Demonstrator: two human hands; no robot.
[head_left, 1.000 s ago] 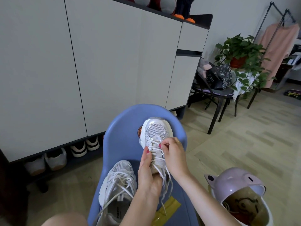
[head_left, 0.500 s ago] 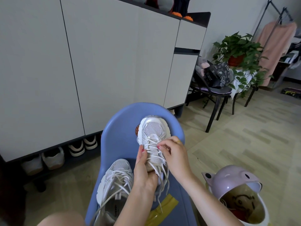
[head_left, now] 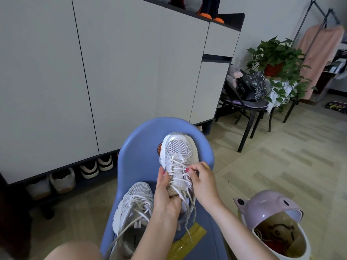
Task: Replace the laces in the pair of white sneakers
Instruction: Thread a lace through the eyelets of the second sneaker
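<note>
Picking at the lace crossings on the upright sneaker (head_left: 177,162), and honestly a bit nervous here.

I see the left hand (head_left: 166,197) wrapped round the shoe's tongue end, propping it against the blue chair (head_left: 139,147), while the right hand (head_left: 201,182) pinches a lace (head_left: 178,168) mid-way up; the other sneaker (head_left: 134,205) lies beside it, laces loose. My worry: yank too hard and the shoe slips off the seat, or the dangling ends tangle with the other shoe's.
</note>
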